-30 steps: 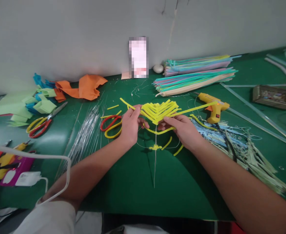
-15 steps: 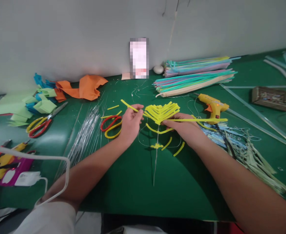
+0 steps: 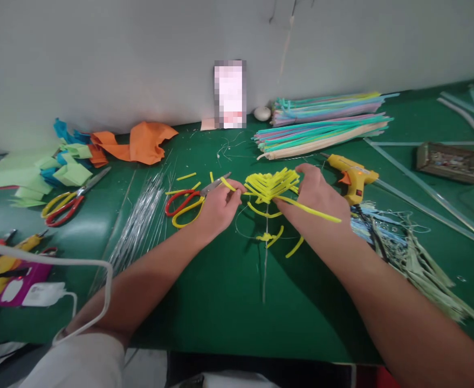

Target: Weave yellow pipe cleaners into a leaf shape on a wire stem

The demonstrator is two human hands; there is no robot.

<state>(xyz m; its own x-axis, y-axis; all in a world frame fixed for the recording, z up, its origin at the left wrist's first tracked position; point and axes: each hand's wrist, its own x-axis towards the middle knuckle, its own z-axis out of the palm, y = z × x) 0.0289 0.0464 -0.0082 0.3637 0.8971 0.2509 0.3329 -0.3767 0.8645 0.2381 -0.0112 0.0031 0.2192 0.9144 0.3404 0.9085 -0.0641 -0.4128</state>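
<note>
Yellow pipe cleaners form a ribbed, heart-like shape on a thin wire stem. My right hand grips this shape from its right side, thumb below and index finger at the upper edge. A long yellow pipe cleaner sticks out to the right across that hand. My left hand pinches the yellow pipe cleaner end on the left of the shape. Lower on the stem are a curved yellow strip and a small yellow knot. Red-and-yellow-handled scissors lie beside my left hand, partly hidden by it.
A yellow glue gun lies right of my right hand. Bundled pipe cleaners sit at the back, near a propped phone. Metal wires, more scissors and orange paper are left. A white cable crosses my left forearm.
My right hand has turned and risen, its index finger now at the shape's upper right edge. The long pipe cleaner tilts downward to the right. My left hand has shifted slightly, uncovering the scissor blades.
</note>
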